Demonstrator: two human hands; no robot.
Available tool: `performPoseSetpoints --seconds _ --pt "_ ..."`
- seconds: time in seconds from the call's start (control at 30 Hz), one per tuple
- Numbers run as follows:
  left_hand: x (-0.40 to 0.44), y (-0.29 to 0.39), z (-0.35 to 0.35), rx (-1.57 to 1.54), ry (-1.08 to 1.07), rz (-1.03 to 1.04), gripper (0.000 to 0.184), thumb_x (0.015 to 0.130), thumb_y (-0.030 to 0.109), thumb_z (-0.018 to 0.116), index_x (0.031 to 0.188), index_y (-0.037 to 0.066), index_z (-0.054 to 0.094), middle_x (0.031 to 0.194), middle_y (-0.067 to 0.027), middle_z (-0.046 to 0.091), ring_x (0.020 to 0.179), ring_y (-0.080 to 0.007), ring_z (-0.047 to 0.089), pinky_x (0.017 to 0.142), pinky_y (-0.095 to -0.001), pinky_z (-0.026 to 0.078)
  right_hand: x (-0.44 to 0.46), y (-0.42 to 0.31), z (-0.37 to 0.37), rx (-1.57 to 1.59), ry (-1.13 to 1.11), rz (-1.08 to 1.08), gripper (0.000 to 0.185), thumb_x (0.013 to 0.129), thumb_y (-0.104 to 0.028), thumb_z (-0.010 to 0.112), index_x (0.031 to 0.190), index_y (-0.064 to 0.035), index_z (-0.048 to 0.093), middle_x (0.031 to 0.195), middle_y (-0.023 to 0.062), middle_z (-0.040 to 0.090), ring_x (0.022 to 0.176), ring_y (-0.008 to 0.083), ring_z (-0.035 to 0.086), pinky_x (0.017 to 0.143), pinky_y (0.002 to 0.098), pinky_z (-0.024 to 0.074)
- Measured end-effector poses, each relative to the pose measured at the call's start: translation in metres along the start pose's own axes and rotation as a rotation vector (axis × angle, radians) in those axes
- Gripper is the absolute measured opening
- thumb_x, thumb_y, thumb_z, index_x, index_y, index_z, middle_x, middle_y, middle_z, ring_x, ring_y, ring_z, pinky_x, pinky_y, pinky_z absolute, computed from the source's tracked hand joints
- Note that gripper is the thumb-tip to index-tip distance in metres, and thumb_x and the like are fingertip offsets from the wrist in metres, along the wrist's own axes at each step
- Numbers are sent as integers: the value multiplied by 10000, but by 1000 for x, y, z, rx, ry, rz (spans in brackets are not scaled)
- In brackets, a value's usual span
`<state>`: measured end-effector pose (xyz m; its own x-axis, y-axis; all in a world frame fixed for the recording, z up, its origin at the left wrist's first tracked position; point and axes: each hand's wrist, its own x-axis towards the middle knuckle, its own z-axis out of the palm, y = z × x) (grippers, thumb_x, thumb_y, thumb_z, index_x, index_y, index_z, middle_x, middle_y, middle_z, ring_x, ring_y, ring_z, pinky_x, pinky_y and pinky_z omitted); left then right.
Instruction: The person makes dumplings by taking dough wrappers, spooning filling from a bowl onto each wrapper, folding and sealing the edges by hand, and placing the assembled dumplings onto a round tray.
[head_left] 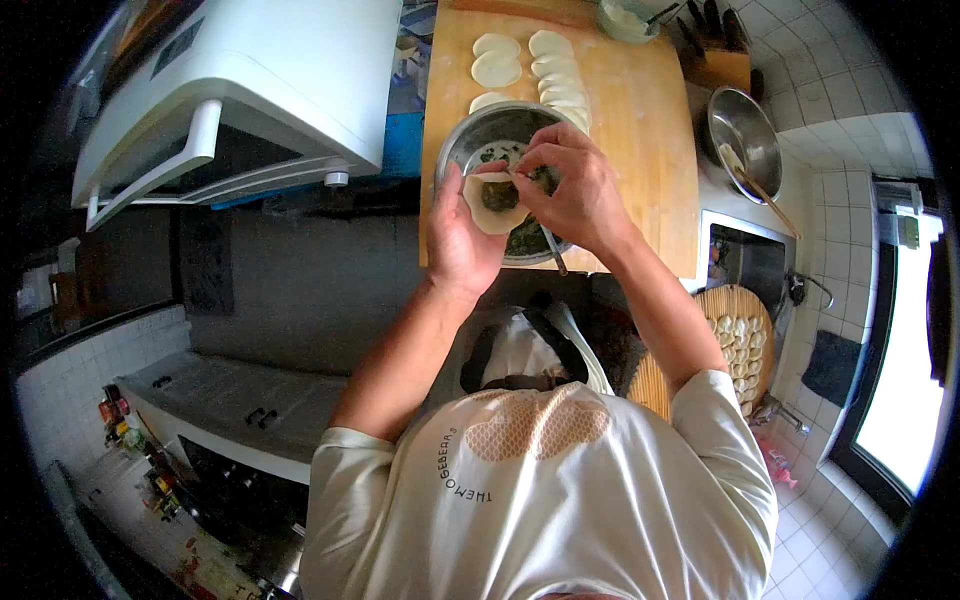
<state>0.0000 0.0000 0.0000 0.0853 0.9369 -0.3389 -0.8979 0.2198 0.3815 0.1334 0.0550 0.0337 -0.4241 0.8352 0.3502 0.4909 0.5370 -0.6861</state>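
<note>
A round dumpling wrapper (484, 214) lies across the fingers of my left hand (460, 248), its thumb at the near rim. Dark green filling (499, 196) sits in the wrapper's middle. My right hand (580, 190) is closed, its thumb and fingertips pinched at the wrapper's right edge. Both hands are above a metal bowl (455, 140) holding more green filling, partly hidden by them. A spoon's handle (553, 250) leans over the bowl's near rim. Beyond the bowl, flat wrappers (497, 69) rest on the wooden board (640, 130), some overlapping in a row.
At the right stand a metal basin (745, 110) with a wooden stick and a knife block (720, 68). A glass bowl (628, 22) sits at the board's far edge. Finished dumplings (740, 350) line a woven tray near the sink (745, 250). A white appliance (290, 80) stands left.
</note>
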Motion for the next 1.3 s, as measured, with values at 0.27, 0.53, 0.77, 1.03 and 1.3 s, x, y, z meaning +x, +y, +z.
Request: performPoseSetpoints --seconds 0.27,0.53,0.77,1.03,1.3 --pt "0 7 -1 -42 27 25 464 918 421 335 1038 14 524 1041 -103 558 993 -196 521 884 -335 392 0 -2 8 47 44 18 125 639 -116 651 724 -25 636 862 148 574 807 306 572 715 359 468" --pt "0 2 -5 2 32 21 502 911 439 336 1095 4 502 1082 -104 542 1030 -208 502 911 -346 376 2 1 9 35 -63 97 115 657 -70 650 755 -16 625 914 120 559 848 250 569 741 322 456" --pt "2 5 4 -76 64 32 475 932 423 292 1046 17 511 1054 -101 546 1002 -194 514 879 -334 397 -1 -8 6 -52 -85 -159 136 624 -75 639 759 -62 648 950 130 570 857 308 549 759 373 457" --pt "6 9 -3 -162 36 -5 499 921 434 302 1062 0 502 1072 -122 548 1010 -219 520 882 -348 411 0 -4 -3 -61 -147 -211 257 661 -37 640 912 -94 647 1017 100 573 890 311 535 780 383 448" --pt "6 13 -6 -231 63 -39 507 913 421 338 1070 -33 498 1046 -151 567 984 -249 547 870 -373 443 -6 13 -6 42 -156 -121 316 619 -35 693 924 -105 650 1025 94 575 941 292 535 804 371 447"
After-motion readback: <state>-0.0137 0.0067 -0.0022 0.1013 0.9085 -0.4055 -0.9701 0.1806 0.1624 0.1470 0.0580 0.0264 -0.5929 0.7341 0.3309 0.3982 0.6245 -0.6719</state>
